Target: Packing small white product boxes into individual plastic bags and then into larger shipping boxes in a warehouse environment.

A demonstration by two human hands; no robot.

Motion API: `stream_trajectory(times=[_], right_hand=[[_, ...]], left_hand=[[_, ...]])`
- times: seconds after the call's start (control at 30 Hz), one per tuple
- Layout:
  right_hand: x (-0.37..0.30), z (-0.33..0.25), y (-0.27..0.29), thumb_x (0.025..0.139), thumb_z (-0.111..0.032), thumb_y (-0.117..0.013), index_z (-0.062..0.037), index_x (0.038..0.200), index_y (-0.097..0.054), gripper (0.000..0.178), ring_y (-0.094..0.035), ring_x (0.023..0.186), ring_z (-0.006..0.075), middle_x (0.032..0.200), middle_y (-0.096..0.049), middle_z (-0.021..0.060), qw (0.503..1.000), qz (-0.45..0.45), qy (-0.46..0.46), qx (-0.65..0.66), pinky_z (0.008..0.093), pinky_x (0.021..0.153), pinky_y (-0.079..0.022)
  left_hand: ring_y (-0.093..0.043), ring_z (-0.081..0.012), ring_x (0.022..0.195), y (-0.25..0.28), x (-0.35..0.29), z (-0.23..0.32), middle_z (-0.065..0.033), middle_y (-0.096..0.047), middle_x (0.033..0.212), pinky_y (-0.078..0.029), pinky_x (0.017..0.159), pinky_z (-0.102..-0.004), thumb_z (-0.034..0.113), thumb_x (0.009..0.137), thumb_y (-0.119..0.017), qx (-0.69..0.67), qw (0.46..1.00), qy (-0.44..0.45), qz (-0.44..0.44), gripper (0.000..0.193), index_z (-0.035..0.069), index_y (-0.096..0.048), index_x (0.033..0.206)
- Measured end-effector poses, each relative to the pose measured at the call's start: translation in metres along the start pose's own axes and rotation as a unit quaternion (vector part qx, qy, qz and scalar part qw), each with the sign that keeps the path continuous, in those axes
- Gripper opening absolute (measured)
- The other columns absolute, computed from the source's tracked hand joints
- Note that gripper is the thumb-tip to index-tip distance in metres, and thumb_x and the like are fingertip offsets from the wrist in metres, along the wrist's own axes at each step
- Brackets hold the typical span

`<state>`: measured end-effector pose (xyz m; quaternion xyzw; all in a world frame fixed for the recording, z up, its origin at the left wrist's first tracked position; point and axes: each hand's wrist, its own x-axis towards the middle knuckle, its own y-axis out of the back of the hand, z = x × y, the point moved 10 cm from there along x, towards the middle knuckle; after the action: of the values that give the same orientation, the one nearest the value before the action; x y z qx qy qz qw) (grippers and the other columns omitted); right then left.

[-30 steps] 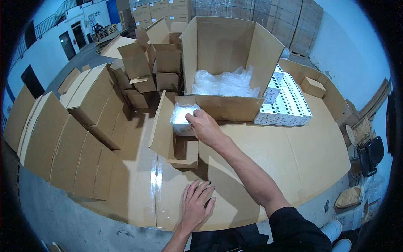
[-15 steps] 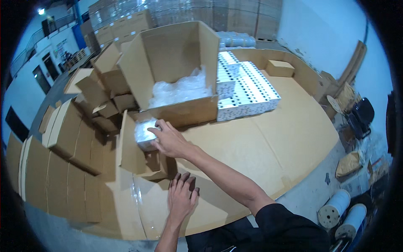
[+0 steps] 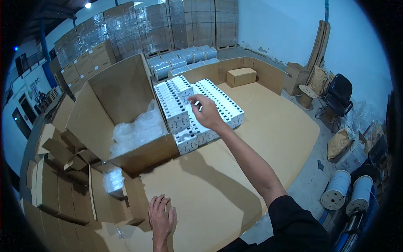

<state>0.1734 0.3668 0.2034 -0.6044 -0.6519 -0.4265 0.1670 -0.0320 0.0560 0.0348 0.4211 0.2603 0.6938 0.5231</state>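
Observation:
My right hand [image 3: 205, 111] hovers over the stacked white boxes [image 3: 218, 98] with dark square marks, its fingers curved and apart with nothing seen between them. Its fingertips are near the raised rows [image 3: 172, 101] on the left of the stack; whether they touch cannot be told. My left hand [image 3: 160, 216] lies on the cardboard surface with fingers spread. Just left of it stands a small open carton [image 3: 135, 197], where a bubble-wrapped bundle [image 3: 113, 180] sits at the far end. Behind that is a large open carton [image 3: 145, 153] with loose bubble wrap [image 3: 140, 130] inside.
Brown cartons [image 3: 54, 185] stand in rows at the left. A closed carton [image 3: 241, 77] sits at the table's far edge, against a cardboard rim [image 3: 270, 77]. Beyond the right edge are white spools [image 3: 337, 189] and a black chair [image 3: 339, 92]. Wrapped pallets [image 3: 184, 25] line the back.
My right hand has let go of the bubble-wrapped bundle and moved right to the white boxes. My left hand still rests beside the small carton. The view has swung right.

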Motion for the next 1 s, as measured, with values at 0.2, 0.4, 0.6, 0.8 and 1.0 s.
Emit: stream_trajectory(times=[0.2, 0.4, 0.6, 0.8, 1.0], right_hand=[[0.047, 0.104, -0.023, 0.085, -0.003, -0.062, -0.0089, 0.128, -0.060, 0.043, -0.054, 0.122, 0.0354, 0.132, -0.052, 0.0186, 0.983, -0.044, -0.065, -0.168, 0.0458, 0.101, -0.047], [0.067, 0.145, -0.045, 0.084, -0.003, -0.067, -0.0169, 0.136, -0.056, 0.055, -0.050, 0.127, 0.0380, 0.140, -0.045, 0.0176, 0.963, -0.072, -0.118, -0.232, 0.0469, 0.104, -0.047], [0.070, 0.150, -0.053, 0.084, -0.004, -0.068, -0.0158, 0.126, -0.054, 0.045, -0.057, 0.119, 0.0388, 0.132, -0.050, 0.0152, 0.964, -0.094, -0.120, -0.219, 0.0486, 0.096, -0.051], [0.061, 0.151, -0.057, 0.087, -0.003, -0.066, -0.0154, 0.122, -0.055, 0.039, -0.061, 0.110, 0.0381, 0.119, -0.057, 0.0129, 0.960, -0.166, -0.045, -0.220, 0.0491, 0.091, -0.052], [0.050, 0.135, -0.014, 0.086, -0.005, -0.065, -0.0143, 0.118, -0.062, 0.034, -0.061, 0.107, 0.0407, 0.117, -0.059, 0.0152, 0.976, -0.065, -0.029, -0.208, 0.0499, 0.089, -0.052]], left_hand=[[-0.047, -0.0387, 0.131, -0.007, 0.032, -0.001, -0.0117, -0.059, 0.134, -0.035, 0.113, -0.0496, 0.012, 0.081, -0.072, -0.010, 1.000, 0.007, 0.012, 0.038, 0.010, -0.064, 0.119], [-0.046, -0.0379, 0.133, -0.011, 0.047, -0.002, -0.0123, -0.059, 0.134, -0.035, 0.113, -0.0493, 0.011, 0.083, -0.070, -0.018, 1.000, 0.026, 0.000, 0.035, 0.009, -0.065, 0.117], [-0.046, -0.0380, 0.133, -0.012, 0.047, -0.005, -0.0118, -0.059, 0.134, -0.035, 0.113, -0.0497, 0.010, 0.082, -0.070, -0.009, 1.000, 0.021, -0.001, 0.035, 0.010, -0.065, 0.117], [-0.046, -0.0383, 0.133, -0.015, 0.044, -0.007, -0.0116, -0.059, 0.134, -0.034, 0.114, -0.0503, 0.012, 0.081, -0.073, -0.011, 0.999, 0.032, -0.007, 0.037, 0.009, -0.065, 0.116], [-0.045, -0.0376, 0.134, -0.013, 0.048, 0.001, -0.0125, -0.057, 0.136, -0.034, 0.114, -0.0486, 0.008, 0.084, -0.070, -0.029, 0.999, 0.028, -0.008, 0.035, 0.008, -0.064, 0.118]])
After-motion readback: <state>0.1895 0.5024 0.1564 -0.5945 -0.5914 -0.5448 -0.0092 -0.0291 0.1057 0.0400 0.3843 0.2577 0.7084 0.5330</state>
